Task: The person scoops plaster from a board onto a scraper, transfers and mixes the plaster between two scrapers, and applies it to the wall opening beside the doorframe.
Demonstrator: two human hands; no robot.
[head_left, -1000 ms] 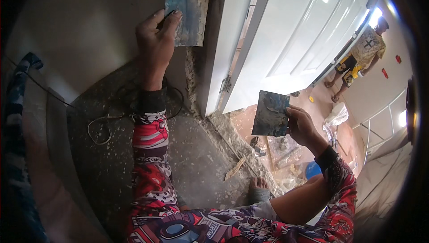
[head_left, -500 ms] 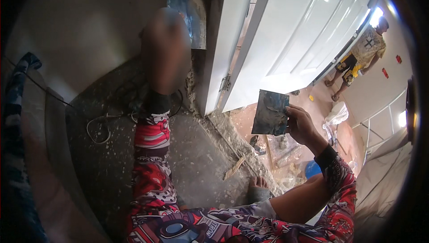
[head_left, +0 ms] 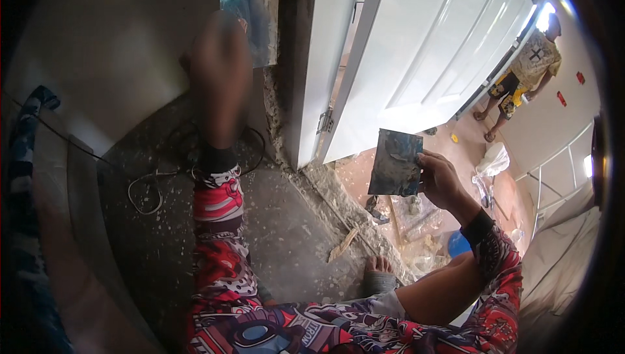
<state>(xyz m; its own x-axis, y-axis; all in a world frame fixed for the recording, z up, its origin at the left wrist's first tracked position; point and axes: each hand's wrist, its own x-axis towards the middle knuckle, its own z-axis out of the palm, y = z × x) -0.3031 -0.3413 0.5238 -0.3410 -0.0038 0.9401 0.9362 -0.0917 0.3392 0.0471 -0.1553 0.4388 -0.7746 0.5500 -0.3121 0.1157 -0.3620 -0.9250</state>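
My left hand (head_left: 224, 80), blurred, grips a flat rectangular putty blade (head_left: 260, 18) with blue and pale smears. That blade lies close along the wall's edge beside the rough gap at the door frame; whether it touches the wall I cannot tell. My right hand (head_left: 441, 181) pinches the edge of a second, squarish putty blade (head_left: 396, 163) between thumb and fingers. Grey paste streaks cover its face, and it is held up in front of the lower part of the white door.
A white panelled door (head_left: 443, 48) stands ajar on its hinge (head_left: 325, 121). Broken concrete (head_left: 345, 214) runs along the threshold, with a wood scrap (head_left: 342, 246) on it. A cable (head_left: 146, 207) lies at left. Another person (head_left: 530, 70) stands beyond the door, and a blue container (head_left: 458, 243) sits near my leg.
My left hand and its putty blade have shifted left and slightly up, away from the door frame. The right hand with its blade has hardly moved.
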